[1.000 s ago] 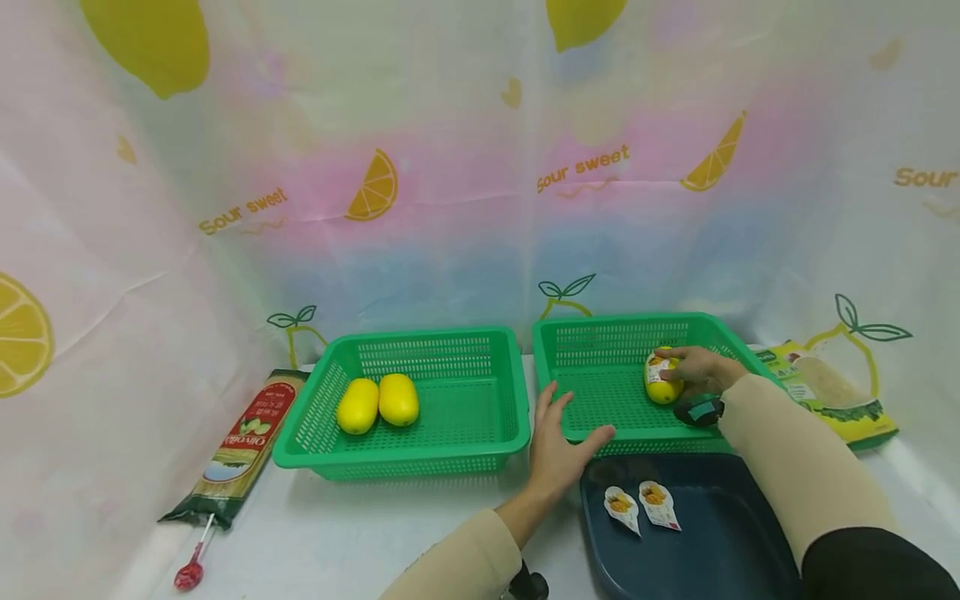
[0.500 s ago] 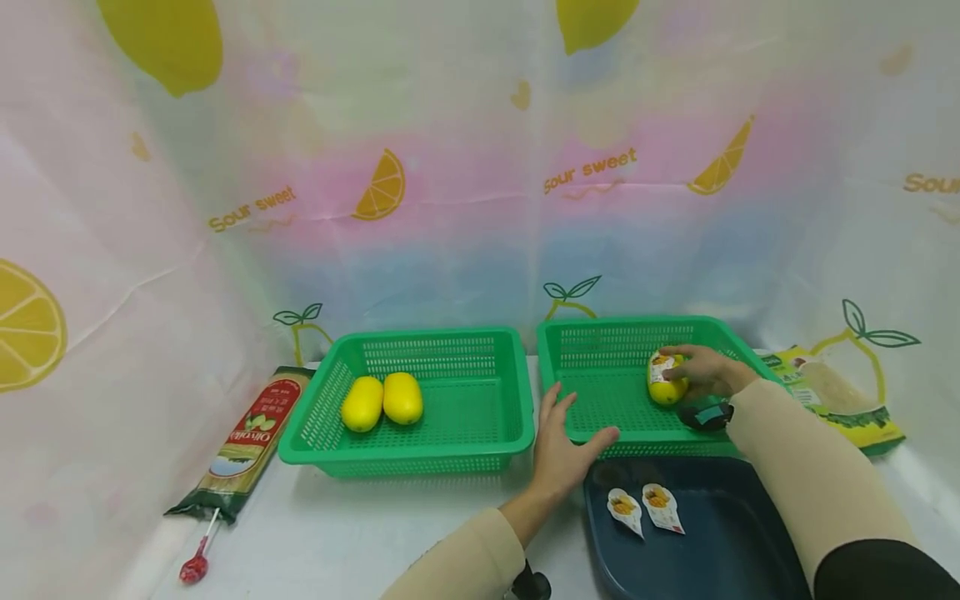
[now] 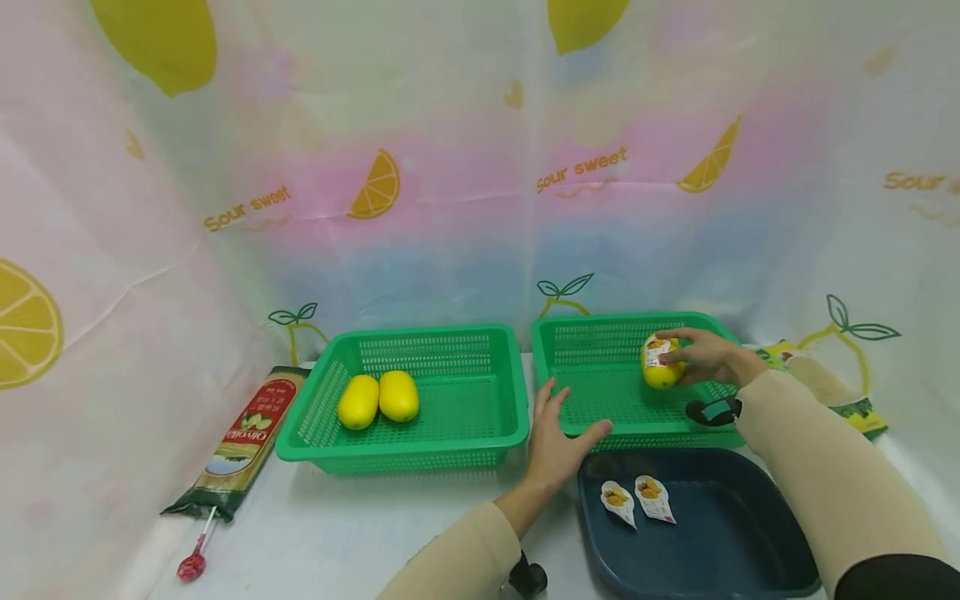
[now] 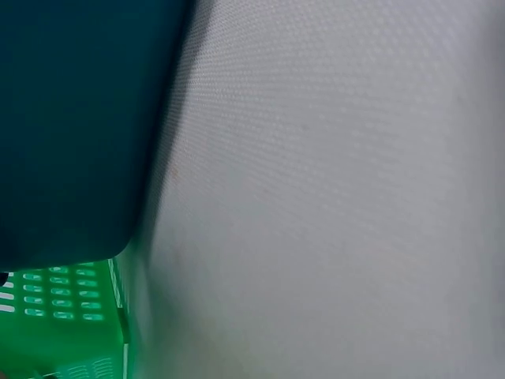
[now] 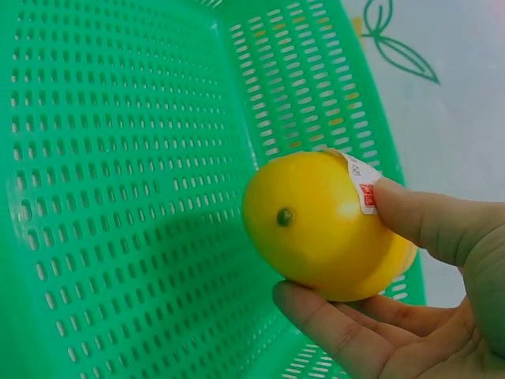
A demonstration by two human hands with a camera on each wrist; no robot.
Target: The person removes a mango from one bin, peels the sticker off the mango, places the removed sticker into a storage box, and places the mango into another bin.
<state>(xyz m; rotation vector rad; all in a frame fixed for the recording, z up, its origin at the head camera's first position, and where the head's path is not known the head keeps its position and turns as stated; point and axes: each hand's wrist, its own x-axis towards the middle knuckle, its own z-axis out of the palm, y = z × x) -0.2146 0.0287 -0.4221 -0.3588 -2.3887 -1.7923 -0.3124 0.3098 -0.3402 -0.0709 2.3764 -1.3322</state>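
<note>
Far left, the brown-and-red packet (image 3: pixel 251 433) lies slantwise; next, two yellow fruits (image 3: pixel 358 402) sit side by side in the left basket (image 3: pixel 405 460). Here's the left hand (image 3: pixel 555 454), thumb and fingers spread wide, holding nothing, by the right basket's (image 3: pixel 600 396) near corner. Over that basket's floor, the labelled yellow fruit (image 3: pixel 663 375): long axis running far to near, dark-spotted end facing the wearer, pinched between the right hand's (image 3: pixel 708 354) thumb and fingers!

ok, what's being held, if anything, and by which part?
The right hand holds a yellow fruit by its sides: thumb at the white label, fingers on the opposite side. The left hand holds nothing.
</note>
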